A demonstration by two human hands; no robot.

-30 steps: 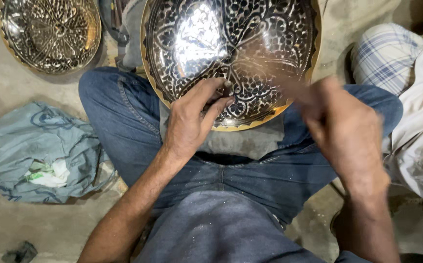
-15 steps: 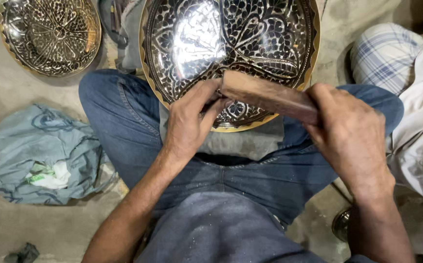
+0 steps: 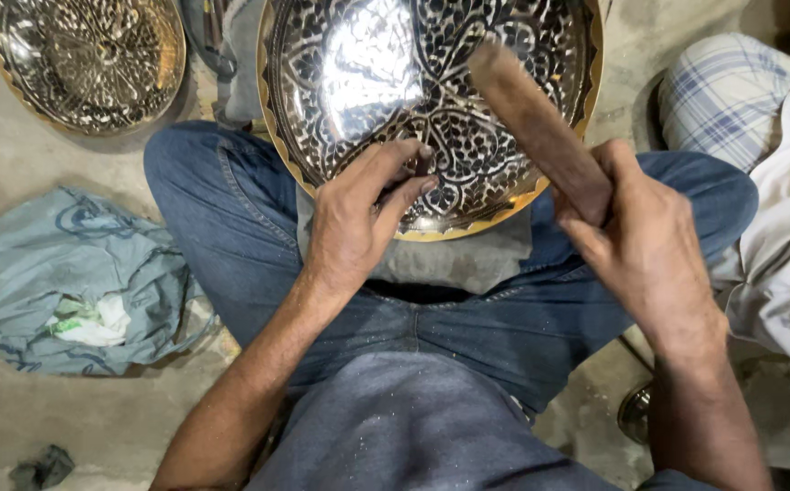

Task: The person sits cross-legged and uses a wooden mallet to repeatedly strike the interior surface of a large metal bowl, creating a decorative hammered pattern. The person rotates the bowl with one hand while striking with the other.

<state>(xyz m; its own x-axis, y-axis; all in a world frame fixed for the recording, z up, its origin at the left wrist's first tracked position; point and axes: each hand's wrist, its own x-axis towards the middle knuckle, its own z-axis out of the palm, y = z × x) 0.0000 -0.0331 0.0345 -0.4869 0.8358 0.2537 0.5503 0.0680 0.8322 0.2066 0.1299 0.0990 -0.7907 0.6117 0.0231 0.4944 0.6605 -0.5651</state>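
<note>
The engraved metal plate (image 3: 431,100) is large and round, with a golden scalloped rim and a dense black-and-silver floral pattern that shines under the light. It lies tilted on the lap of the person, on a grey cloth (image 3: 468,259) over the jeans, and its far edge goes out of the top of the view. The wooden mallet (image 3: 540,132) is a brown, thick, rounded stick. It stands slanting above the right part of the plate, its upper end over the pattern and its lower end inside the right hand (image 3: 640,245). A small tool under the fingers of the left hand (image 3: 359,218) touches the near part of the plate; its shape is mostly hidden.
</note>
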